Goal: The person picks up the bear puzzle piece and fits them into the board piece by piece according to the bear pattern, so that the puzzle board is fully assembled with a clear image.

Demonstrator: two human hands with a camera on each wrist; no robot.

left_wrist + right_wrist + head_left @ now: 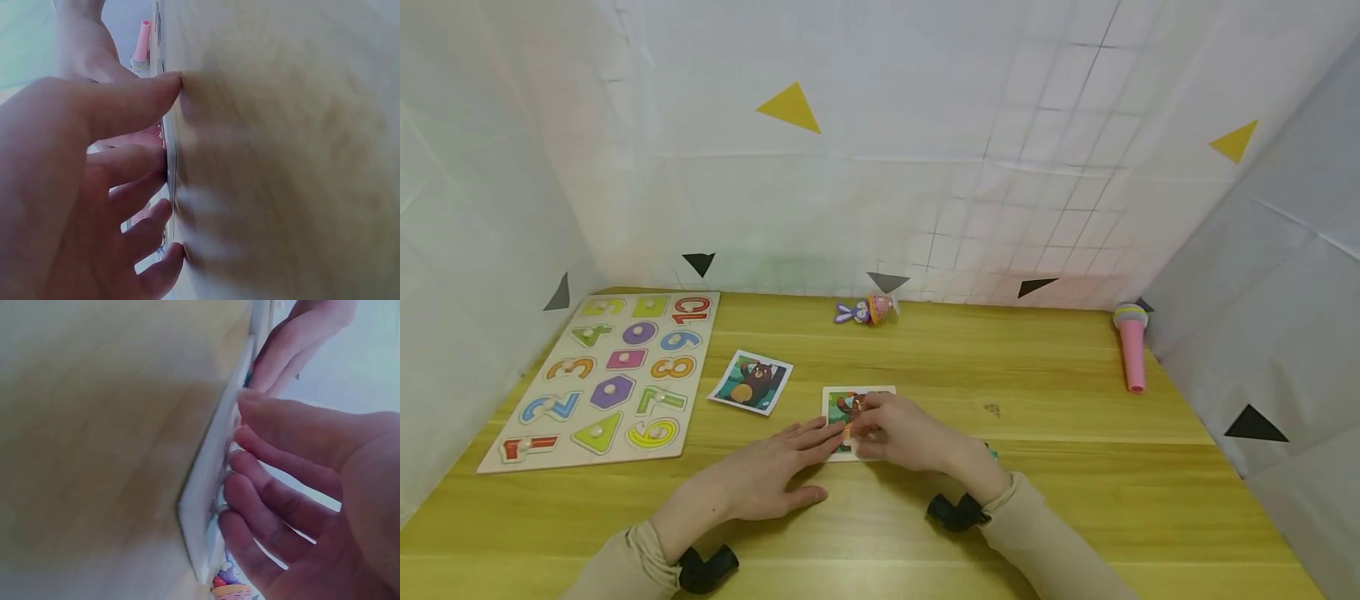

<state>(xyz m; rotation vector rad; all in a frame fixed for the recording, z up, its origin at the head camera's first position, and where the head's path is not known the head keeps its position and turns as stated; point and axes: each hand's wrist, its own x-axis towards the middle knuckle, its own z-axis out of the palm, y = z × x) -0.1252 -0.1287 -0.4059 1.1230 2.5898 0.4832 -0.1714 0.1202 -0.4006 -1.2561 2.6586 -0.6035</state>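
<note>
A small picture board (831,400) with a bear on it lies flat on the table in the middle of the head view, much of it covered by the hands. My left hand (767,475) reaches over its left side, fingers stretched out and fingertips on the board; the thumb points off to the side. From the right, my right hand (906,432) bends its fingers over the board. In the right wrist view, those fingertips (234,490) rest along the face of the pale board (203,506), with the thumb close to the index finger.
Left of the board lies a bear picture card (751,382). Farther left is a wooden number puzzle (602,375). A rabbit toy (867,311) lies at the back, and a pink toy microphone (1132,350) at the right edge. Something green (993,452) shows behind my right wrist.
</note>
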